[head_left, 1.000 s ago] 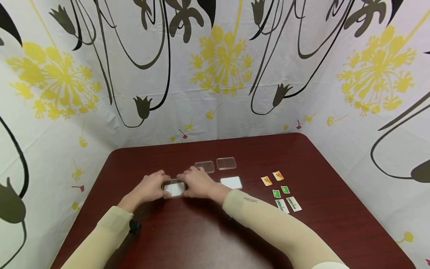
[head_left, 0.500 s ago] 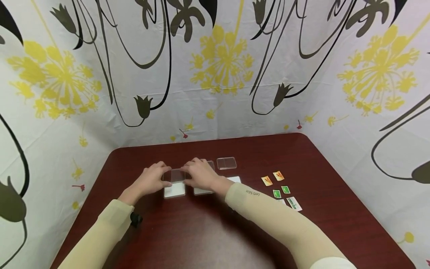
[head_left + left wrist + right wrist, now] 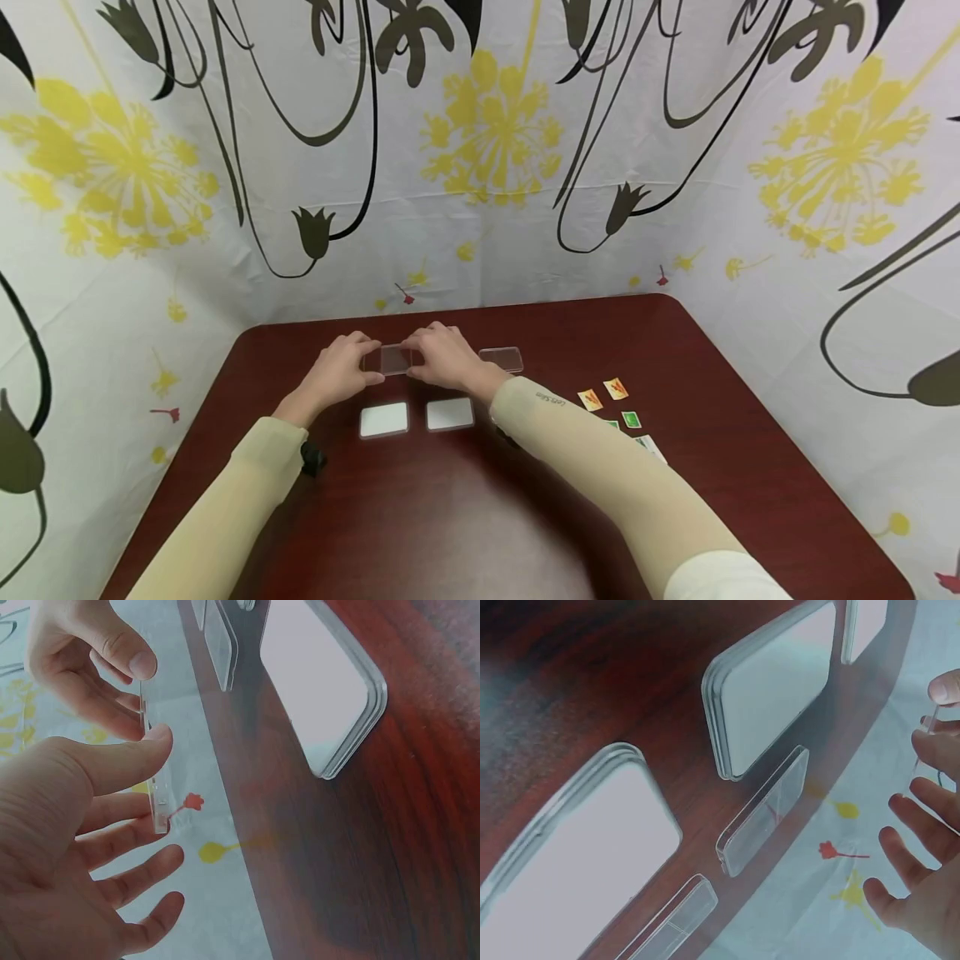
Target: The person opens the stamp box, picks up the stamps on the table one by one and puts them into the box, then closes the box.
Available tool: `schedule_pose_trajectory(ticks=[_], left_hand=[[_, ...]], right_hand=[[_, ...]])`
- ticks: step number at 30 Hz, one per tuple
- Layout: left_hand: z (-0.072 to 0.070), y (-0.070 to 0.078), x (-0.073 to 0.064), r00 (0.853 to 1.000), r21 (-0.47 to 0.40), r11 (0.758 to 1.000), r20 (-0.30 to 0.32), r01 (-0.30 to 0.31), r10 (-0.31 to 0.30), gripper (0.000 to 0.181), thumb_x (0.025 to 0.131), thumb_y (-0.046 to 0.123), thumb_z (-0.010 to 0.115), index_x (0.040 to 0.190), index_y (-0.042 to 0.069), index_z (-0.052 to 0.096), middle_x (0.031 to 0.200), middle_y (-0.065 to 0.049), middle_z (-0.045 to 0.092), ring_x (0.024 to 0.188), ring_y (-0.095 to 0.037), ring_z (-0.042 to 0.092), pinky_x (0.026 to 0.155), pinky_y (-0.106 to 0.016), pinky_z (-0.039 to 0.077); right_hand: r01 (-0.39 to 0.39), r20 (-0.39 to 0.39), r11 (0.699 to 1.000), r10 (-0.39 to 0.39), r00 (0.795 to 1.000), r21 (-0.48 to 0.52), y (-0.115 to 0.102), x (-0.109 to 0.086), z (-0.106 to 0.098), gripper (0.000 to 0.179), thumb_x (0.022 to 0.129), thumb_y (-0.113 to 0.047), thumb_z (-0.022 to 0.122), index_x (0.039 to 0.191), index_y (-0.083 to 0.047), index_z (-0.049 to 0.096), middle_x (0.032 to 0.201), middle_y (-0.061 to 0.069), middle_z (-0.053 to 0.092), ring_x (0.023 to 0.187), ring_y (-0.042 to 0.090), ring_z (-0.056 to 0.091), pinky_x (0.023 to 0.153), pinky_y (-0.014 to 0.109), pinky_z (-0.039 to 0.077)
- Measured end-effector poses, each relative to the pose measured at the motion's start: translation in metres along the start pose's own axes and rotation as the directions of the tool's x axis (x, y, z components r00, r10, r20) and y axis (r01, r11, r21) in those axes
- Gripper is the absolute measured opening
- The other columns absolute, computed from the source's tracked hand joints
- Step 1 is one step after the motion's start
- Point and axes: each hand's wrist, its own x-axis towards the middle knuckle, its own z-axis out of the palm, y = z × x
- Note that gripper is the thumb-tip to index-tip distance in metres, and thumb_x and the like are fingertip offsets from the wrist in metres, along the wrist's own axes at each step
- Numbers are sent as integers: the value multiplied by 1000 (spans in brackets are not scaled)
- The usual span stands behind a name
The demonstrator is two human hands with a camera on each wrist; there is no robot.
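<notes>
Between them, my left hand (image 3: 337,367) and right hand (image 3: 446,358) hold a clear, shallow plastic lid (image 3: 395,359) by its two ends, beyond the white-faced cases. In the left wrist view, the left thumb and fingers pinch one end of it, the other fingers spread loosely. The right wrist view catches my right hand (image 3: 926,877) at the right edge, its thumb and a finger on the lid's other end. Nearer me lie a rounded white-faced case (image 3: 384,419) and a second white-faced case (image 3: 450,413). My right forearm hides a third in the head view.
Another clear lid (image 3: 501,359) lies right of my right hand; one more clear lid (image 3: 769,814) shows in the right wrist view. Several small stickers with orange (image 3: 616,388) and green (image 3: 632,419) prints lie at the right, partly behind my sleeve. A patterned cloth (image 3: 480,167) surrounds the table.
The clear lid has travelled away from me in both hands, from over the left white-faced case to the area behind it. Both front cases now show fully.
</notes>
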Motion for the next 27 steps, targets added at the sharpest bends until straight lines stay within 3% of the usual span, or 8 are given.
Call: schedule_pose_trajectory(ticks=[9, 16, 27], left_hand=[[6, -14, 10, 1000, -24, 1000, 4, 16, -15, 63, 89, 26, 79, 142, 0, 56, 135, -18, 55, 117, -37, 51, 92, -58, 43], [19, -21, 15, 997, -33, 997, 55, 64, -62, 62, 89, 28, 79, 140, 1, 58, 131, -16, 57, 116, -37, 51, 94, -58, 44], [35, -24, 19, 990, -25, 996, 122, 81, -78, 63, 87, 27, 81, 140, 0, 58, 129, -16, 61, 109, -33, 60, 86, -49, 51]], right_hand=[[-47, 34, 998, 46, 998, 30, 2, 15, 7, 47, 92, -41, 73, 133, -20, 67, 132, -3, 64, 121, 23, 52, 93, 46, 44], [-117, 83, 987, 108, 991, 108, 3, 20, 22, 44, 90, -36, 76, 131, -20, 70, 122, -4, 69, 110, 23, 57, 91, 48, 46], [-174, 156, 981, 160, 975, 81, -1, 19, 34, 41, 91, -35, 75, 131, -24, 70, 122, -5, 68, 113, 24, 57, 95, 53, 44]])
